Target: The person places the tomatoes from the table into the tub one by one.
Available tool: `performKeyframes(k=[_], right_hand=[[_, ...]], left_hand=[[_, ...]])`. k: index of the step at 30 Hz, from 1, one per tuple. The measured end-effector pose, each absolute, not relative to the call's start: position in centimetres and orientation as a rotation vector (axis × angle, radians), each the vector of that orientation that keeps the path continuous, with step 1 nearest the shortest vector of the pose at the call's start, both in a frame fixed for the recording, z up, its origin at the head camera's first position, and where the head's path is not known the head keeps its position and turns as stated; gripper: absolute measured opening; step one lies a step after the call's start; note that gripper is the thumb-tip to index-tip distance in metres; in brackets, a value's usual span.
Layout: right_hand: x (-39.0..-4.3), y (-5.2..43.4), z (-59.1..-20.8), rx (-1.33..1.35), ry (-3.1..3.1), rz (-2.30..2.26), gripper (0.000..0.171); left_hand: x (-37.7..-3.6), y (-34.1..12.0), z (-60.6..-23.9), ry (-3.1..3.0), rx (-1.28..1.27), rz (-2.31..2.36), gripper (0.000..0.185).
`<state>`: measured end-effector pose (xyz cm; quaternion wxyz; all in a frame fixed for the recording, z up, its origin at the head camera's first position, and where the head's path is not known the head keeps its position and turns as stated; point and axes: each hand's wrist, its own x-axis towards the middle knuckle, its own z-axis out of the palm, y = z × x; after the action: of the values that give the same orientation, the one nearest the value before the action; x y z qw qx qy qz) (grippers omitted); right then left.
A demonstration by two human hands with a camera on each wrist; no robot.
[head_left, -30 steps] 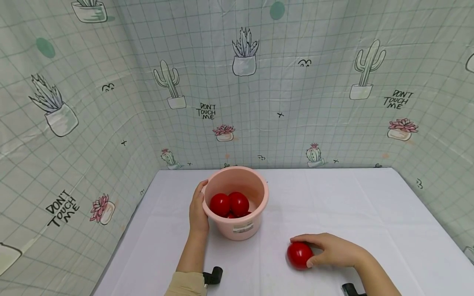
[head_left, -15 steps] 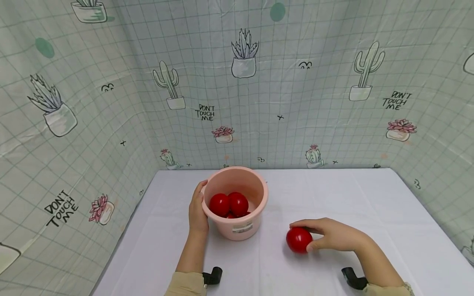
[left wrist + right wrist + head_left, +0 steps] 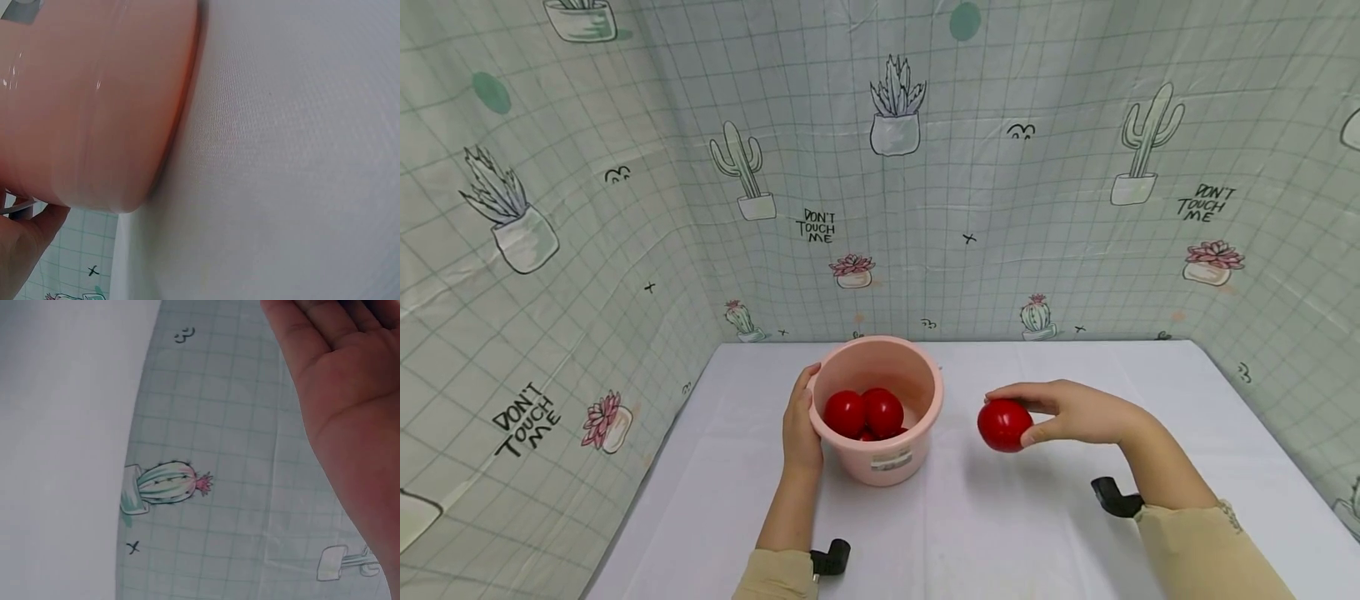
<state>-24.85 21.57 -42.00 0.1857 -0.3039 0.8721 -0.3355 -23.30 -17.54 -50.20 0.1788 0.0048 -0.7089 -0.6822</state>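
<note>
White tablecloth [image 3: 1060,533] with that cactus-print curtain [image 3: 970,167] wrapped around three sides, so there's not much to bump into here. Our left hand [image 3: 800,429] is curled against the near-left side of the pink bucket [image 3: 880,462], thumb up by the rim, and the left wrist view shows the bucket wall [image 3: 87,100] sitting flat on the cloth with a finger beside it. Inside there are already a few red balls [image 3: 865,412], at least three as far as we can tell. Our right hand [image 3: 1075,412] has another ball [image 3: 1004,425] pinched between thumb and fingers, held up off the table just to the right of the bucket and about level with its rim, not touching it. The right wrist view only catches the palm [image 3: 350,406] and curtain, so it's no help for the grip. For doing this bit well, we'd say bring the ball over the rim rather than at it, since the bucket looks light and a knock on the side could tip it. That's what the left hand is good for, so brace firmly. Let go low over the pile, because these look bouncy and could hop back out.
</note>
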Motion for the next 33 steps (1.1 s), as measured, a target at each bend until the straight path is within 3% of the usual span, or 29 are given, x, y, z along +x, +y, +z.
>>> performKeyframes(k=[19,33], right_hand=[[-30.2,17.5,-36.0,-0.938,2.274,-1.046,0.06],[-33.3,11.8,-34.0,-0.992,2.096,-0.974,0.063]], left_hand=[[-21.5,-17.1,-47.5,-2.017,0.036,-1.961,0.044],[-23.5,-17.5,-50.3,-1.996,0.02,-1.948,0.042]])
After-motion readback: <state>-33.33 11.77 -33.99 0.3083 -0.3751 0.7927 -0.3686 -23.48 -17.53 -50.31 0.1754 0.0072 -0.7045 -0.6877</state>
